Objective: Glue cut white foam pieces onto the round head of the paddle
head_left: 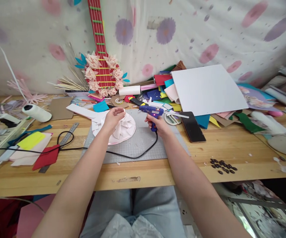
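Observation:
My right hand (157,125) grips a blue hot glue gun (150,110), its nozzle pointing left and its black cord trailing down across the mat. Fingers pinched together, my left hand (115,118) is over a round white piece (128,130) with folded, petal-like strips on top. What the left fingertips hold is too small to make out; a bit of white shows at them. A long white strip (80,111) sticks out from the round piece to the upper left. Beneath lies a grey cutting mat (143,150).
A red guitar-shaped craft (104,74) with paper flowers leans at the back. Around it are coloured felt sheets, a white board (208,89), a phone (192,127), small black ovals (222,165), a thread cone (37,113), a ruler (69,132) and a power strip (2,142).

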`<action>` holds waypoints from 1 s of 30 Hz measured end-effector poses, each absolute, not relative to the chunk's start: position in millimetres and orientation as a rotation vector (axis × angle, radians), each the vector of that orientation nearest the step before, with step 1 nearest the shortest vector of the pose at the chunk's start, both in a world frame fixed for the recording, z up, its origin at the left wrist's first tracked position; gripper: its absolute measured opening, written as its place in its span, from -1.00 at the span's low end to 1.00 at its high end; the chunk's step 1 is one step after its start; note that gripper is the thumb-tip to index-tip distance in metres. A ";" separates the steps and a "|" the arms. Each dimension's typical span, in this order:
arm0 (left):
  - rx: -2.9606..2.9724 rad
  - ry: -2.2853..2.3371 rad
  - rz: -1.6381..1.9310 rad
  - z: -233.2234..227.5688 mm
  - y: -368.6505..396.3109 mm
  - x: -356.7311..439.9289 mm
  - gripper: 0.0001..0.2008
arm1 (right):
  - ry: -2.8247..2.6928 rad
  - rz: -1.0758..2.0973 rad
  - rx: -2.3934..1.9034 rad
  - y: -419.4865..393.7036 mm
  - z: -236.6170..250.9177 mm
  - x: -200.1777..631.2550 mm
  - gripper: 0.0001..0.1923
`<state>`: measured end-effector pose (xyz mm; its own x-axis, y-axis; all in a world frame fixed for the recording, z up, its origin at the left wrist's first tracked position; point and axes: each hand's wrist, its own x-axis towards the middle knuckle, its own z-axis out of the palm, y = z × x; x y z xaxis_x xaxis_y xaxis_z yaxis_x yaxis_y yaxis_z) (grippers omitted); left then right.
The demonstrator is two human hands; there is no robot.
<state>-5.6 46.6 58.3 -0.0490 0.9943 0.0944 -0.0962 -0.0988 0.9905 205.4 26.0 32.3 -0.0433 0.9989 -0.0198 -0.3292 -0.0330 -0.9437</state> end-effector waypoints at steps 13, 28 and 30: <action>0.932 0.998 1.248 51.7 19.7 -35.2 -0.73 | -1.352 1.469 -1.044 21.0 22.8 193.4 -0.64; 0.971 0.938 1.193 54.0 19.0 -35.2 -0.76 | -1.321 1.428 -1.096 20.1 26.8 190.0 -0.61; 0.970 0.933 1.169 53.9 19.1 -35.0 -0.74 | -1.304 1.421 -1.094 21.1 24.9 189.9 -0.60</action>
